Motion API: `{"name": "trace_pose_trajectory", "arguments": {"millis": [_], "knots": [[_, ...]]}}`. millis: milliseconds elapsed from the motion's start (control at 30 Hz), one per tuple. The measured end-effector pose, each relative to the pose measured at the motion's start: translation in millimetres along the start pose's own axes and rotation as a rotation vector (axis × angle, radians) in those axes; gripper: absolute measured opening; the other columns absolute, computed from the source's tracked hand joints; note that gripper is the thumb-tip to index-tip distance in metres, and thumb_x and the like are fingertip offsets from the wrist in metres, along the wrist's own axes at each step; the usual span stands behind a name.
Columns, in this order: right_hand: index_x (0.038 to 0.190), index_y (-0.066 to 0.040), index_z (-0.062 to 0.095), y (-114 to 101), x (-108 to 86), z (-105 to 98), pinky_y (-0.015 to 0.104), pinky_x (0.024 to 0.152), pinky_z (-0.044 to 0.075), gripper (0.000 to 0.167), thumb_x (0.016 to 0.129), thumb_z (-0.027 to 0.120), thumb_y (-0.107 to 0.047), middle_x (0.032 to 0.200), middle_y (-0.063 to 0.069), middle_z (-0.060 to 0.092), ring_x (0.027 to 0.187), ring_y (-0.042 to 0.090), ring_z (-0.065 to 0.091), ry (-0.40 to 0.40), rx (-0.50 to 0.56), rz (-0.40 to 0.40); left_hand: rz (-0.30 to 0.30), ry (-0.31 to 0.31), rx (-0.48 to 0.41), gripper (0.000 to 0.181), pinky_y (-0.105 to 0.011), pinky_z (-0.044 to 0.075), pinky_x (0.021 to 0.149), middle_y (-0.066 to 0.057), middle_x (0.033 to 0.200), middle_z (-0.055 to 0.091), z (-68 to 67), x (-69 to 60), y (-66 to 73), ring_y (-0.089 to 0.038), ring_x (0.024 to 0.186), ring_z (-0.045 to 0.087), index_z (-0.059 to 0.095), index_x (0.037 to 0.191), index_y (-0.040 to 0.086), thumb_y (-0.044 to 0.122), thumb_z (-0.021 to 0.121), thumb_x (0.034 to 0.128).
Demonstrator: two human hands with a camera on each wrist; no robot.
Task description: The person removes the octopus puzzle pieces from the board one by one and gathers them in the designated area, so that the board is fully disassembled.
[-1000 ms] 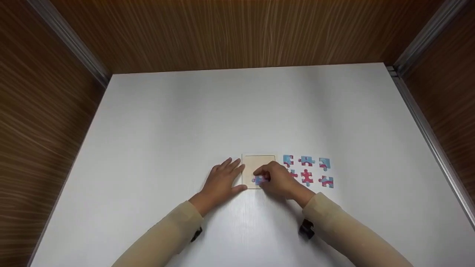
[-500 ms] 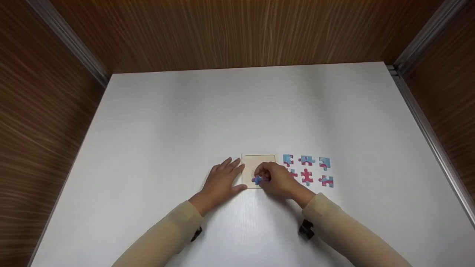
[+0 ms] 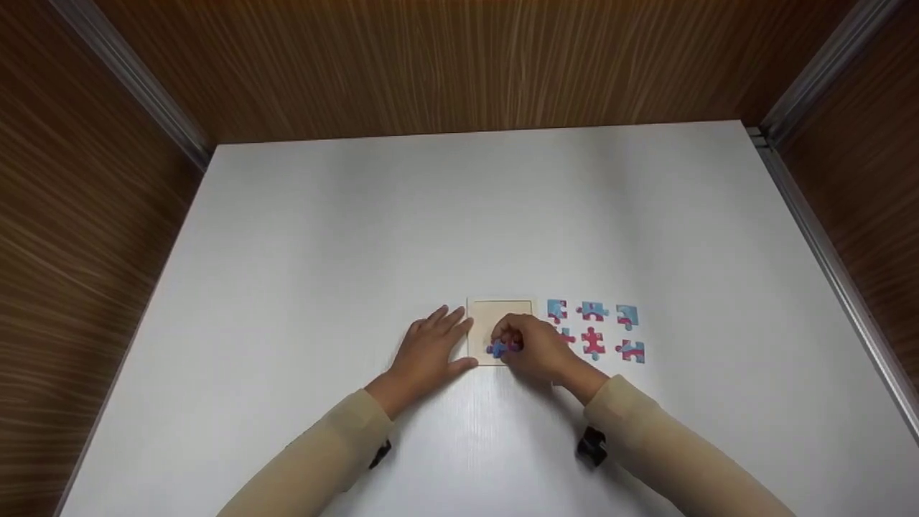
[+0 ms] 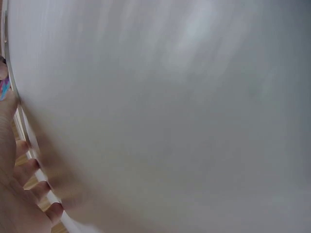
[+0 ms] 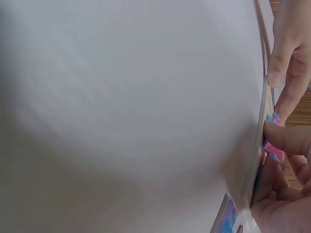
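Note:
My right hand (image 3: 540,350) pinches a blue-and-pink jigsaw piece (image 3: 495,349) over the lower part of a square wooden puzzle tray (image 3: 485,316). Fingers cover the piece's right side in the head view. In the right wrist view, the thumb and curled fingers of the right hand (image 5: 286,187) are at the piece (image 5: 275,151), just inside the tray's rim (image 5: 257,141). My left hand (image 3: 425,350) lies with spread fingers against the tray's left edge, its thumb at the lower left corner. Only part of the left hand (image 4: 19,187) shows in the left wrist view.
Several loose blue-and-pink jigsaw pieces (image 3: 593,343) lie in two rows right of the tray; the right hand partly hides one (image 3: 567,336). They lie on a white tabletop (image 3: 402,215), with wood-grain panels (image 3: 459,64) at the back and sides.
The right hand's fingers have curled in closer to the jigsaw piece, which has shifted slightly within the tray. The left hand and the loose pieces stay put.

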State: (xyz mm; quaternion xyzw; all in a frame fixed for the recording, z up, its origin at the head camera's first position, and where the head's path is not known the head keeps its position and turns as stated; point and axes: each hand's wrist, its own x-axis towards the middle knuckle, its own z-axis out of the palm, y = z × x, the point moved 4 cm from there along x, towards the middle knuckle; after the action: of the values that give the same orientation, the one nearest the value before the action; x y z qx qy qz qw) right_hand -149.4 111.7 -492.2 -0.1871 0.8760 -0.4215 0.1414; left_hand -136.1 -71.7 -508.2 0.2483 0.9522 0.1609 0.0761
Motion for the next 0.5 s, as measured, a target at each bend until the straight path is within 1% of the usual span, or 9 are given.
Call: {"name": "trace_pose_trajectory", "arguments": {"millis": [300, 500], "knots": [[0.097, -0.011, 0.066, 0.5, 0.4, -1.4, 0.033, 0.070, 0.045, 0.025, 0.081, 0.062, 0.009, 0.089, 0.000, 0.058, 0.077, 0.015, 0.051, -0.019, 0.037, 0.042, 0.002, 0.000, -0.012, 0.069, -0.047, 0.027, 0.106, -0.005, 0.152, 0.031, 0.1, -1.8, 0.3, -0.028, 0.140, 0.023, 0.040, 0.146, 0.013, 0.053, 0.054, 0.0917], [0.098, -0.009, 0.068, 2.2, 2.5, -2.7, 0.032, 0.071, 0.048, 0.022, 0.082, 0.066, 0.007, 0.086, -0.001, 0.062, 0.077, 0.014, 0.055, -0.015, 0.039, 0.046, -0.003, 0.001, -0.018, 0.069, -0.048, 0.026, 0.106, -0.005, 0.153, 0.031, 0.5, -2.4, -0.7, -0.027, 0.140, 0.023, 0.040, 0.146, 0.013, 0.054, 0.053, 0.0917]]}}
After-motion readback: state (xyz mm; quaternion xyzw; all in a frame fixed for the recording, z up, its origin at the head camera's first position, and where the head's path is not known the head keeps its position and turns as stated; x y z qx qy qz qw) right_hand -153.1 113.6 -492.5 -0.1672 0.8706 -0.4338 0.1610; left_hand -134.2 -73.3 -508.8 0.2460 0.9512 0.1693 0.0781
